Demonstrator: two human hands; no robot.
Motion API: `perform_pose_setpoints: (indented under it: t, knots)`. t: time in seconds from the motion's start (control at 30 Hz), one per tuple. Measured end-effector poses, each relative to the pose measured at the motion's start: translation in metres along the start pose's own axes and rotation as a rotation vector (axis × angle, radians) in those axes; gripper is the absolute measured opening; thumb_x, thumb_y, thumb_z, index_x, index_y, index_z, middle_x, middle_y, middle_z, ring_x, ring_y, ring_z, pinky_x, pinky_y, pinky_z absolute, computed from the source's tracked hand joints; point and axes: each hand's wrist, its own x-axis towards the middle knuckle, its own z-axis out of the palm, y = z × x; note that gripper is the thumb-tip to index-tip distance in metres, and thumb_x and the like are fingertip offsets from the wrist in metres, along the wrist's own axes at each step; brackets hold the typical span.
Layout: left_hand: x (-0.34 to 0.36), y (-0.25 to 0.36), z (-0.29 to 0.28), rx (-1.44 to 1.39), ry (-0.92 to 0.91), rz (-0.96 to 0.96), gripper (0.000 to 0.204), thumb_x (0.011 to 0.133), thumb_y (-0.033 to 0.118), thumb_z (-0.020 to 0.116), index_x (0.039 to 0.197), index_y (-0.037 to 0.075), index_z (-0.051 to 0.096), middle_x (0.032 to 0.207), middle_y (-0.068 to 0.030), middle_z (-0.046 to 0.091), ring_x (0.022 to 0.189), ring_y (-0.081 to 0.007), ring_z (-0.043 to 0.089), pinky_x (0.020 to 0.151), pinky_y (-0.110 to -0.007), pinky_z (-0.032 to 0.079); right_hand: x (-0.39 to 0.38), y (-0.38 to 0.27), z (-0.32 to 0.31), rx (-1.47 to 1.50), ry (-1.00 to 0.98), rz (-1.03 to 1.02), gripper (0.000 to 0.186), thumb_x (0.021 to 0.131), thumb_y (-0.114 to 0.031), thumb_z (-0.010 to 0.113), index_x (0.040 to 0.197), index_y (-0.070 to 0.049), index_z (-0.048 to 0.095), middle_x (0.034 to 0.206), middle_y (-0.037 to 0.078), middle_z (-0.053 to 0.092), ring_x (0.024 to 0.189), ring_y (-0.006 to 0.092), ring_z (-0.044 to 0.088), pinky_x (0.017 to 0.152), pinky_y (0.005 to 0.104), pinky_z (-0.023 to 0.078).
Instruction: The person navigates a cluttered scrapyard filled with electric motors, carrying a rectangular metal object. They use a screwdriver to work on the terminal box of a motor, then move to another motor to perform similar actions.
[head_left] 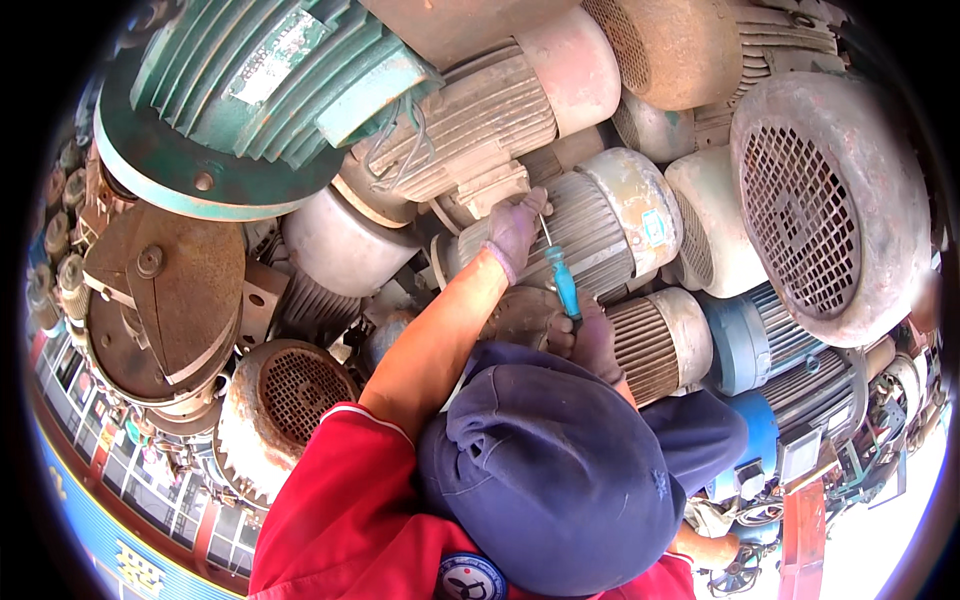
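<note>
My right hand [592, 345], in a greyish-purple glove, grips the handle end of a screwdriver [564, 280] with a translucent blue handle. Its thin metal shaft points up and slightly left toward my left hand [514, 228]. That hand wears a similar glove, its fingers closed beside the shaft's tip; what they pinch is too small to make out. Beneath both hands lies a grey finned electric motor [590, 225] with a worn pale end cover. Touching my left fingers is the box-like part of a dusty beige motor [480, 120]. A dark blue cap [560, 470] hides most of my right forearm.
A large green flanged motor [230, 90] stands at the upper left. A pale fan cover with mesh [830, 200] is at the right, above blue motors [740, 345]. Rusty discs [165, 290] and a rusty fan cover [290, 395] crowd the left. A red post [803, 540] rises at lower right.
</note>
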Motion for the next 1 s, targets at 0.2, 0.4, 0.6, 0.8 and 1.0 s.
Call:
perform_pose_setpoints:
  t: [0.2, 0.4, 0.6, 0.8, 1.0]
  knots:
    - [-0.002, -0.002, 0.007, -0.022, -0.024, -0.006, 0.039, 0.102, 0.037, 0.068, 0.083, 0.004, 0.072, 0.054, 0.0062, 0.042, 0.045, -0.0082, 0.029, 0.045, -0.029, 0.021, -0.002, 0.016, 0.001, -1.008, 0.352, -0.888, 0.032, 0.102, -0.025, 0.06, 0.119, 0.002, 0.066, 0.099, 0.024, 0.067, 0.106, 0.0439, 0.06, 0.094, 0.0504, 0.045]
    - [0.003, -0.005, -0.003, -0.049, -0.101, 0.016, 0.041, 0.101, 0.038, 0.07, 0.083, 0.002, 0.072, 0.057, 0.0047, 0.046, 0.048, -0.0092, 0.035, 0.045, -0.029, 0.026, 0.027, 0.019, -0.038, -1.059, 0.104, -0.904, 0.033, 0.105, -0.032, 0.056, 0.107, -0.001, 0.065, 0.075, 0.009, 0.064, 0.07, 0.0303, 0.06, 0.073, 0.045, 0.049]
    - [0.004, -0.001, 0.009, 0.005, 0.003, 0.028, 0.035, 0.099, 0.036, 0.073, 0.084, 0.004, 0.071, 0.057, 0.0051, 0.048, 0.046, -0.0082, 0.037, 0.044, -0.028, 0.026, 0.014, 0.004, -0.011, -0.916, 0.335, -0.703, 0.039, 0.104, -0.036, 0.059, 0.107, 0.002, 0.069, 0.088, 0.02, 0.072, 0.084, 0.0382, 0.071, 0.078, 0.0489, 0.054]
    - [0.005, -0.002, 0.008, 0.055, 0.061, 0.047, 0.035, 0.099, 0.035, 0.072, 0.084, 0.003, 0.073, 0.057, 0.0037, 0.049, 0.046, -0.0089, 0.036, 0.044, -0.03, 0.028, 0.025, 0.007, -0.008, -1.037, 0.341, -0.916, 0.038, 0.102, -0.032, 0.063, 0.116, 0.002, 0.066, 0.099, 0.03, 0.072, 0.097, 0.0483, 0.07, 0.083, 0.0515, 0.054]
    - [-0.016, -0.004, -0.003, -0.006, -0.112, -0.049, 0.035, 0.103, 0.036, 0.065, 0.095, 0.003, 0.073, 0.055, 0.0037, 0.045, 0.044, -0.009, 0.035, 0.041, -0.029, 0.027, 0.033, 0.004, -0.016, -1.117, 0.323, -1.045, 0.033, 0.102, -0.032, 0.063, 0.111, 0.0, 0.065, 0.089, 0.029, 0.071, 0.089, 0.0505, 0.069, 0.075, 0.0538, 0.054]
